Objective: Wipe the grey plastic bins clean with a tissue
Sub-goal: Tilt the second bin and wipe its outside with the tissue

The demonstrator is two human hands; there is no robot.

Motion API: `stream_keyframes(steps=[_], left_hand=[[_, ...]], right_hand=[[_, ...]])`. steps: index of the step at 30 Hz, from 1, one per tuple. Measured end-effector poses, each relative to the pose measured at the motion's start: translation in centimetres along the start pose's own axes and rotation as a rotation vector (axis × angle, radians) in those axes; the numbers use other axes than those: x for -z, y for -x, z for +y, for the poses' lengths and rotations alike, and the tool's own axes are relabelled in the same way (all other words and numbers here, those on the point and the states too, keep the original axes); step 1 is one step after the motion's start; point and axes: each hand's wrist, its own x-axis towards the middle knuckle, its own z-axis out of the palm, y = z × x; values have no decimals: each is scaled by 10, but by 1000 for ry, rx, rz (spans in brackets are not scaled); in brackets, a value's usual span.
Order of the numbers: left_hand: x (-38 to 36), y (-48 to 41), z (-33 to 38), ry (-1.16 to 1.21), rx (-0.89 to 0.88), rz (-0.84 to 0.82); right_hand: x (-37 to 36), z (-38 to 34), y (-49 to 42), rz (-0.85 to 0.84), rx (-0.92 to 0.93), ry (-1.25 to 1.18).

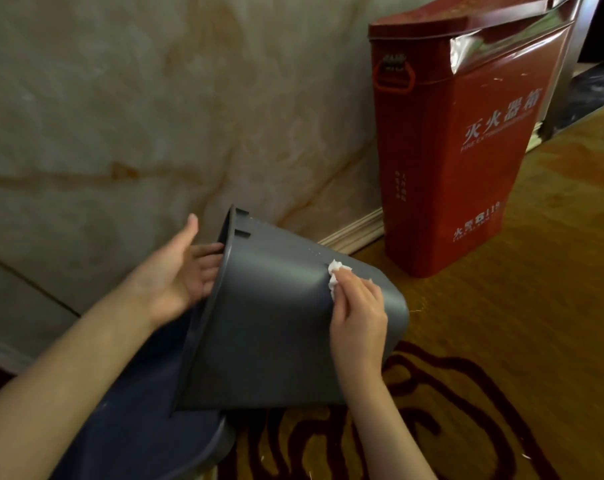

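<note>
Marble-patterned wall (137, 116) fills the upper left of the frame, and a gold carpet (535, 306) with dark red swirls runs across the lower right. Standing on that carpet near the upper right, close against the wall, is a red fire extinguisher box (466, 150) with white lettering and a handle on its narrow side. At the centre of the frame I hold a grey plastic bin (276, 323) tipped on its side, its open rim turned toward the left and its closed base toward the right. My left hand (176, 275) is at the rim, with the fingers reaching inside the opening and the thumb raised outside it, so that grip is on the bin's edge. My right hand (359, 313) presses a crumpled white tissue (335, 276) against the bin's outer wall near the base, the fingers curled closed around the tissue, with a little of it poking out above my knuckles. Some small pale specks show on the bin's wall above the tissue. Below the held bin, in the lower left of the frame, lies a second grey bin (162, 427), partly covered by the first and by my left forearm; I cannot tell whether the two are touching.
</note>
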Motion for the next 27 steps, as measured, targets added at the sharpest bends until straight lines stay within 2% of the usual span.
stream_keyframes(steps=[6, 9, 13, 19, 22, 25, 27], left_hand=[[-45, -24, 34, -334, 108, 146], [-52, -22, 34, -357, 127, 225], [-47, -13, 23, -271, 27, 254], [-50, -4, 5, -346, -300, 210], [-49, -6, -9, -379, -322, 193], [-40, -11, -12, -328, -294, 235], [-33, -13, -12, -320, -274, 248]], right_hand=[[0, -2, 28, 19, -5, -4], [1, -2, 32, 39, -5, 1], [-3, -14, 29, 39, -90, -68], [-36, -61, 6, -13, 61, -210], [-49, -62, -2, -62, 68, -240], [-51, -41, -3, -119, 96, -160], [-46, -21, -5, -130, 39, -121]])
